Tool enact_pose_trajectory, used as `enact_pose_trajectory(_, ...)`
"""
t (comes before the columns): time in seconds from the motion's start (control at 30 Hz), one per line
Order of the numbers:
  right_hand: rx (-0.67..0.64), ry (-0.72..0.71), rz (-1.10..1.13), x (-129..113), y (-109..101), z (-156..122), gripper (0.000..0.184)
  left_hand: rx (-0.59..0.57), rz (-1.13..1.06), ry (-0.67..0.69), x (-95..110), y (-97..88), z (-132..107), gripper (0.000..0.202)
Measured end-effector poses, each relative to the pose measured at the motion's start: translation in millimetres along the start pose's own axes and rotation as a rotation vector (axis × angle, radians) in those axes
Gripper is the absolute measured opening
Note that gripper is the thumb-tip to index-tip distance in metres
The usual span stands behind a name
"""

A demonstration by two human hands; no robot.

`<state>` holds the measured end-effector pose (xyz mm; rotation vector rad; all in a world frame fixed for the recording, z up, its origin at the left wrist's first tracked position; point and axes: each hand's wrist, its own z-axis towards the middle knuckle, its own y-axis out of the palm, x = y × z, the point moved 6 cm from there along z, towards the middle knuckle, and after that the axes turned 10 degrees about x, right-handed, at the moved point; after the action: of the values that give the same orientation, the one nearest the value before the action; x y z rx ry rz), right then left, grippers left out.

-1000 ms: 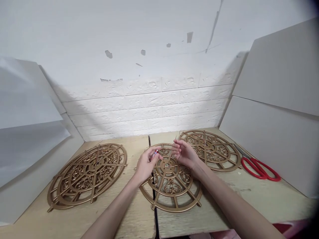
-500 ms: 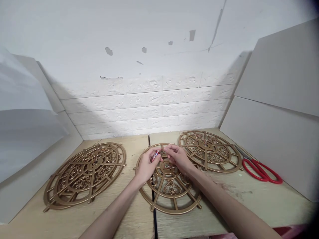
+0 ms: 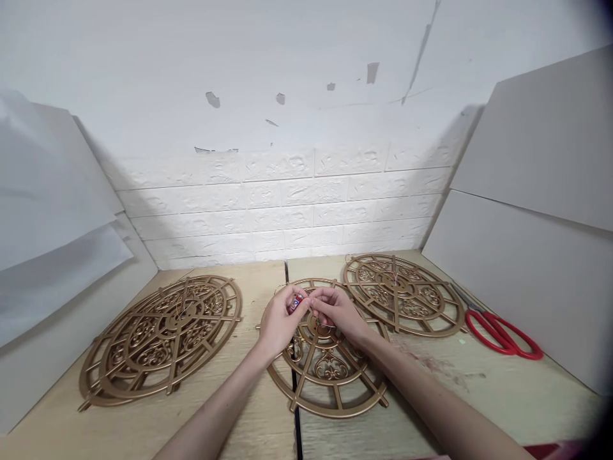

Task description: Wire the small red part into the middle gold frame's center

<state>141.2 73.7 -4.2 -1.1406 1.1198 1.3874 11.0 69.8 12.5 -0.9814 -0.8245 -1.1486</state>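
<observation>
My left hand (image 3: 281, 322) is closed around a small red cylinder with blue and white markings (image 3: 296, 303); I cannot tell what kind of thing it is. My right hand (image 3: 338, 313) is pinched, its fingertips meeting those of my left hand. What lies between the right fingers is too small to make out. Both hands are above the hub of a round gold openwork panel (image 3: 331, 368) with spokes and scrolls, which lies flat on the table. A thin wire or thread shows near the hub, partly hidden by my fingers.
Overlapping gold panels (image 3: 163, 338) lie on the left, and another gold panel (image 3: 402, 291) is at the back right. Red-handled scissors (image 3: 500, 332) rest beside the right board. A dark gap divides the tabletop (image 3: 249, 396). White boards and a brick-patterned wall enclose it.
My right hand has come left and slightly down, so that its fingertips now meet my left hand's. The left hand still holds the red cylinder. The view has shifted slightly.
</observation>
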Motion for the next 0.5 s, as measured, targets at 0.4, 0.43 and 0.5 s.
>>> enact_pose_trajectory(0.4, 0.011, -0.005, -0.031, -6.5, -3.2, -1.4, 0.036, -0.080, 0.017, -0.005, -3.5, 1.5, 3.4, 0.026)
enact_pose_trajectory(0.43, 0.005, -0.010, -0.039, -6.7, -3.0, -1.6, 0.036, -0.085, 0.024, -0.010, -5.0, 1.8, 3.4, 0.026)
enact_pose_trajectory(0.5, -0.010, -0.028, -0.049, -7.6, -2.2, -1.7, 0.035, -0.084, 0.043, -0.009, -7.3, 1.7, 3.5, 0.027)
